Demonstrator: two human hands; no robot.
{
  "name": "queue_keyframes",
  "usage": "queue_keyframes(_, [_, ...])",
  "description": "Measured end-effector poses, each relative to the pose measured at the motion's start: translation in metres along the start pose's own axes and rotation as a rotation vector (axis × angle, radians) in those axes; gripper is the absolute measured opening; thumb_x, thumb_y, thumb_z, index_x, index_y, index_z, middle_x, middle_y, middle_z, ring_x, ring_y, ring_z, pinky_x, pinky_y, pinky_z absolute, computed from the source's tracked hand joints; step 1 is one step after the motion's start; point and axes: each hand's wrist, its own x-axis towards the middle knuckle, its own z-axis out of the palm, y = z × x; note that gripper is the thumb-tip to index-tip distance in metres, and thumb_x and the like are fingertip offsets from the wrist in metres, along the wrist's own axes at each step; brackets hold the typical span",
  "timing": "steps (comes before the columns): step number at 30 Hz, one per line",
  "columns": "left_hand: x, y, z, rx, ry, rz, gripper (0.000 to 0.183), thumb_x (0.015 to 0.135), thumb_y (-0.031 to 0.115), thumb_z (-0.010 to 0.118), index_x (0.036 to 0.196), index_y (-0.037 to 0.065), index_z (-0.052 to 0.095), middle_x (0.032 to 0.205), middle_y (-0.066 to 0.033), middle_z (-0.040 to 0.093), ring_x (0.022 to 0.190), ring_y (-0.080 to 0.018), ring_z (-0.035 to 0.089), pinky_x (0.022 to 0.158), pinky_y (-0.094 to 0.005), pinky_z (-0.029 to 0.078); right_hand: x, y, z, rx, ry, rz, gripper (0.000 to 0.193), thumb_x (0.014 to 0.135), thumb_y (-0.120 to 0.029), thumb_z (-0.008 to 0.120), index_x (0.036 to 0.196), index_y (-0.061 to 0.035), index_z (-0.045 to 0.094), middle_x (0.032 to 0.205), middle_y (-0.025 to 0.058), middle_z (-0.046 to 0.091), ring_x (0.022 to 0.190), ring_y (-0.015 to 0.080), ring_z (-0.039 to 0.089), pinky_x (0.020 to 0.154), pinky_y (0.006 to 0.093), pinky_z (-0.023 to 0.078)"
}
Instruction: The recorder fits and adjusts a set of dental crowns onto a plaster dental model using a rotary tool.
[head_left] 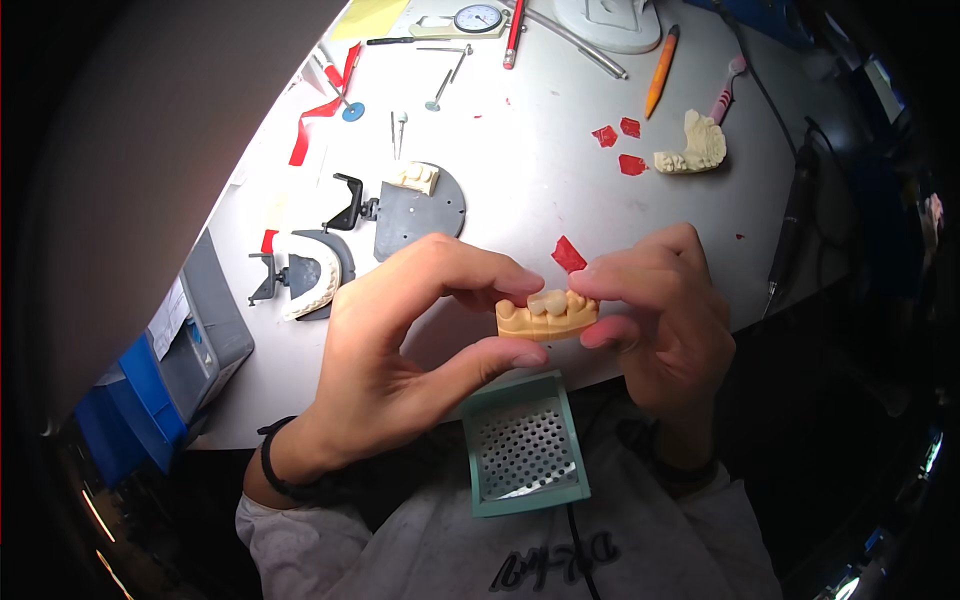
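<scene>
Between my two hands is a tan dental model (547, 320), a short row of teeth with a paler, whitish crown piece (547, 302) seated in its middle. My left hand (400, 335) grips the model's left end, thumb below and index finger above. At the other end, my right hand (665, 305) pinches it between thumb and fingers. Just beyond the model lies a piece of red articulating film (568, 254). A green-framed tray with a perforated metal plate (528, 450) juts out from the table edge beneath my hands.
Left of my hands are a grey articulator plate (415, 222) and an articulator with a tooth arch (318, 278). A cream plaster model (695, 148), an orange pencil (662, 72) and a dial gauge (477, 19) lie farther back. A dark handpiece (790, 225) rests at the right edge.
</scene>
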Motion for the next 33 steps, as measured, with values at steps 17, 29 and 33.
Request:
queue_keyframes(17, [0.003, 0.002, -0.001, -0.426, -0.086, -0.266, 0.042, 0.090, -0.003, 0.079, 0.129, -0.005, 0.063, 0.124, -0.0117, 0.063, 0.109, -0.0169, 0.064, 0.101, -0.0338, 0.050, 0.001, -0.003, 0.001, -0.053, 0.022, -0.097, 0.029, 0.073, -0.002, 0.085, 0.100, -0.0111, 0.080, 0.097, 0.0011, 0.077, 0.082, 0.0196, 0.058, 0.073, 0.0305, 0.047])
queue_keyframes(29, [0.005, 0.003, 0.005, -0.643, -0.067, -0.357, 0.060, 0.096, -0.005, 0.073, 0.151, -0.004, 0.049, 0.121, -0.0089, 0.066, 0.113, -0.0129, 0.065, 0.097, -0.0273, 0.054, 0.000, -0.008, 0.004, -0.024, 0.028, -0.151, 0.041, 0.086, -0.021, 0.087, 0.122, -0.0073, 0.071, 0.108, 0.0104, 0.078, 0.090, 0.0244, 0.065, 0.080, 0.0356, 0.052])
queue_keyframes(33, [0.003, 0.001, 0.007, -0.711, -0.021, -0.310, 0.050, 0.096, -0.006, 0.073, 0.143, -0.003, 0.056, 0.121, -0.0098, 0.064, 0.114, -0.0149, 0.067, 0.099, -0.0280, 0.057, -0.002, -0.010, 0.006, 0.015, -0.034, -0.123, 0.041, 0.083, -0.015, 0.089, 0.119, -0.0067, 0.072, 0.101, 0.0081, 0.074, 0.091, 0.0244, 0.066, 0.079, 0.0371, 0.055])
